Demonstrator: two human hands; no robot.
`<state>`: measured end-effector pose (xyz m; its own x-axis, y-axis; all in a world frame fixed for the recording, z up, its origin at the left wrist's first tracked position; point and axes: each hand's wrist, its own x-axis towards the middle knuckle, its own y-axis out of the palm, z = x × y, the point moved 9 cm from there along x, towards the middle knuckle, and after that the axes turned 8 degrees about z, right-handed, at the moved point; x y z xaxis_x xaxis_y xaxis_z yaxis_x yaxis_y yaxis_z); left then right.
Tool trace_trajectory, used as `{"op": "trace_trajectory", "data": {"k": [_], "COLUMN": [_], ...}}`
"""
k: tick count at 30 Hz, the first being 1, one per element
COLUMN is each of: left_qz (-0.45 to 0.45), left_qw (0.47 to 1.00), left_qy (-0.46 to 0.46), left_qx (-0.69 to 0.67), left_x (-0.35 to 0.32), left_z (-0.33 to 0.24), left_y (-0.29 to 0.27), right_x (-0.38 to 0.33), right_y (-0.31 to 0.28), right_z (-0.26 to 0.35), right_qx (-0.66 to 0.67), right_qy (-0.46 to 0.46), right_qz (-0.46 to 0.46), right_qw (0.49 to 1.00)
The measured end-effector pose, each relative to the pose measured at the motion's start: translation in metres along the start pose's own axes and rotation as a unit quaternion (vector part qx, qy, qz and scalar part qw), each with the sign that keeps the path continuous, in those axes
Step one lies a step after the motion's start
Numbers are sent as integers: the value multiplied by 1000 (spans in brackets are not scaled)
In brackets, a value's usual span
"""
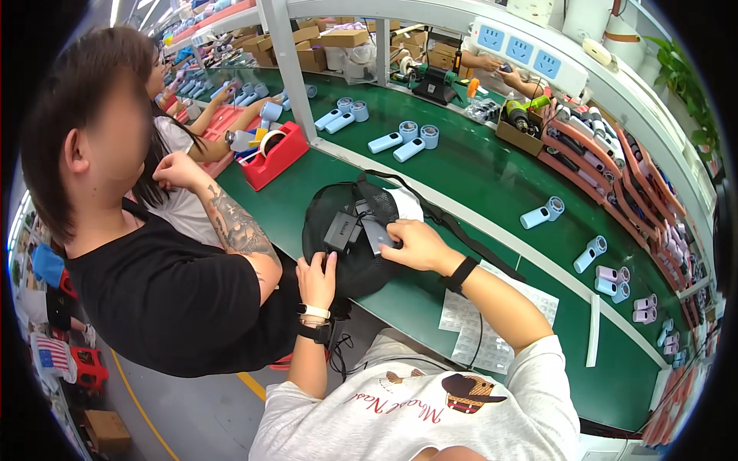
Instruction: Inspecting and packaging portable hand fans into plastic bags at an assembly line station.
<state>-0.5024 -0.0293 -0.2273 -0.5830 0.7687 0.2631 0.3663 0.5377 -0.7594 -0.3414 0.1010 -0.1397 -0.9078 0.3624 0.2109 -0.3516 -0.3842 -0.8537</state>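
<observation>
A round black mesh bag [361, 280] with a long black strap [469, 242] lies open on the green bench in front of me. Inside it are a small black box [342, 232] with a dark cable and a grey rectangular object [375, 233]. A white piece [406, 203] shows at the bag's far right side. My left hand [317, 283] grips the near left rim of the bag, fingers bent over it. With curled fingers, my right hand [419, 247] pinches the grey rectangular object at its right end.
Printed label sheets [492, 319] lie right of the bag. Light-blue handheld fans [542, 213] dot the green belt [477, 180] behind a metal rail. A red tape dispenser [277, 156] stands at the back left. Close on my left is a person in black [177, 292].
</observation>
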Motion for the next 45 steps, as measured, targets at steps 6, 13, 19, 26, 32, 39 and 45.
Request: {"op": "trace_trajectory", "data": {"k": [6, 13, 19, 26, 32, 39, 45], "left_qz": [-13, 86, 185, 383, 519, 596, 602], "left_qw": [984, 940, 905, 789, 594, 496, 471], "left_qy": [85, 151, 292, 428, 521, 497, 493], "left_qx": [-155, -295, -248, -218, -325, -389, -416], "left_x": [-5, -8, -39, -119, -196, -304, -393], "left_z": [-32, -113, -203, -323, -454, -593, -672], "left_y": [-12, -29, -56, -43, -7, 45, 104], "right_x": [-1, -17, -87, -228, -378, -536, -635], "right_y": [-1, -28, -85, -155, -226, -317, -350], "right_z": [-9, 3, 33, 63, 71, 92, 94], "right_qx": [105, 264, 295, 183, 129, -50, -121], "right_qy": [84, 79, 74, 113, 281, 398, 494], "right_qz": [-91, -135, -200, -342, -381, -353, -302], "right_qw": [987, 952, 932, 915, 871, 845, 806]}}
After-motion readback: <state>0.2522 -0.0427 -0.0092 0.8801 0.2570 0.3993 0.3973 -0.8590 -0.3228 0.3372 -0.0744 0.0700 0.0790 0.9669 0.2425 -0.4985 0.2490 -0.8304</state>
